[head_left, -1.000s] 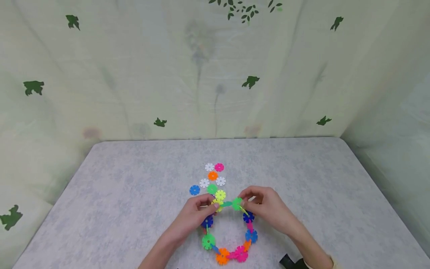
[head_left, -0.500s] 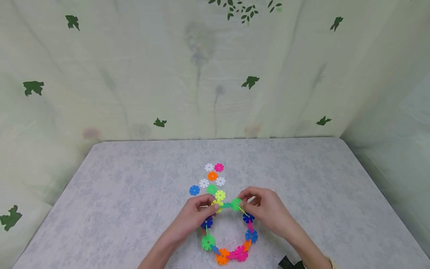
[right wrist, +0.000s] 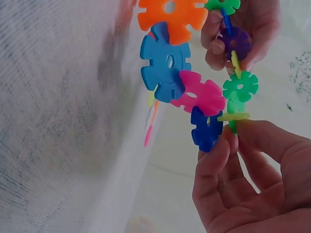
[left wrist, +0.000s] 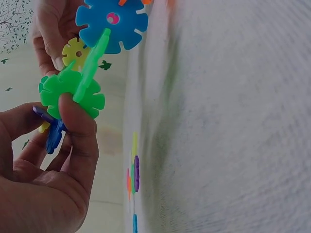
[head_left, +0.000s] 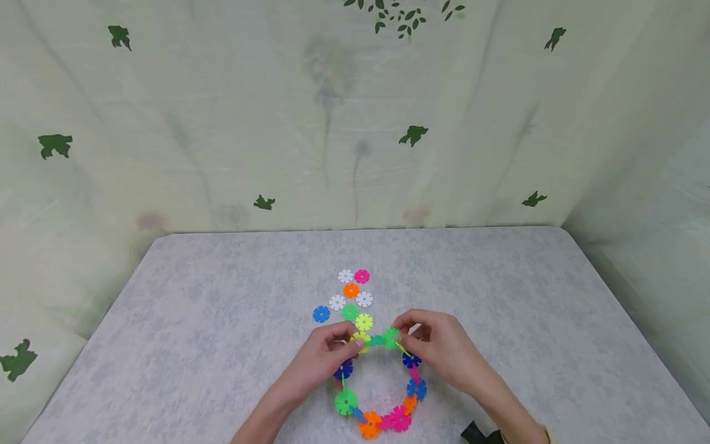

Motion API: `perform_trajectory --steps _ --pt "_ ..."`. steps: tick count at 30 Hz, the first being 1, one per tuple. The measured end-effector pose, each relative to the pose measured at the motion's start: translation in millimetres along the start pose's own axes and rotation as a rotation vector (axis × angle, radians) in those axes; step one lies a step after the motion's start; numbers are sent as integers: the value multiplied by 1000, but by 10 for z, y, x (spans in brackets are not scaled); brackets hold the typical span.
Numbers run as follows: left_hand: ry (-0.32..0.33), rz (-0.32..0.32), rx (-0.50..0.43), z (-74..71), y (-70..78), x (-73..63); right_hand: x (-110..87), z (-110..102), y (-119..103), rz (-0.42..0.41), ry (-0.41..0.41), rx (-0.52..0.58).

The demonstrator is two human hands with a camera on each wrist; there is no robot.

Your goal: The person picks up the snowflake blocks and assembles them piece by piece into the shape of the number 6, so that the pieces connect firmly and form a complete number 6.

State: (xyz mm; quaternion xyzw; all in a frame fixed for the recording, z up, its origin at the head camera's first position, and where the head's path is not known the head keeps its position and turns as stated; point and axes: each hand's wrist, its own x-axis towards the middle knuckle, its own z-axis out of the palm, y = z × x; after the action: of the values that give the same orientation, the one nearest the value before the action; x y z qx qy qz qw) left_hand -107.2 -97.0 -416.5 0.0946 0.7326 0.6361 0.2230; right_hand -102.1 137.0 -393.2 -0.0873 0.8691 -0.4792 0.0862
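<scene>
Smooth notched-disc ring (head_left: 346, 402)
Left hand (head_left: 320, 353) is pinching its far left, right hand (head_left: 442, 342) its far right; flat discs (head_left: 351, 290) are lying beyond.

A pale green cloth (head_left: 249, 111) rises behind a mottled grey table (head_left: 222, 296) with rounded far corners and closes in on both sides. Dark green patches (head_left: 413, 135) with ragged outlines dot the cloth, two of them toward the left and one near the far right corner of the table. A spray of small leaves (head_left: 410, 23) hangs at the top edge, right of centre. Below it and to the left, a faint, blurred flower print (head_left: 328, 92) stands on a thin stem beside a smaller bloom (head_left: 363, 148). Reddish smudges (head_left: 151, 220) tint the cloth low down, just above the table's far edge.
</scene>
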Motion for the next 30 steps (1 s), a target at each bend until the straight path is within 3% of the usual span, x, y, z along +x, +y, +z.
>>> perform_trajectory --steps 11,21,30 --pt "-7 34 2 -17 -20 -11 -9 8 15 -38 0 0" --pt "46 9 -29 37 -13 -7 -17 58 11 -53 46 -42" --pt "73 -11 -14 66 -21 -16 -23 55 31 -90 29 -65"
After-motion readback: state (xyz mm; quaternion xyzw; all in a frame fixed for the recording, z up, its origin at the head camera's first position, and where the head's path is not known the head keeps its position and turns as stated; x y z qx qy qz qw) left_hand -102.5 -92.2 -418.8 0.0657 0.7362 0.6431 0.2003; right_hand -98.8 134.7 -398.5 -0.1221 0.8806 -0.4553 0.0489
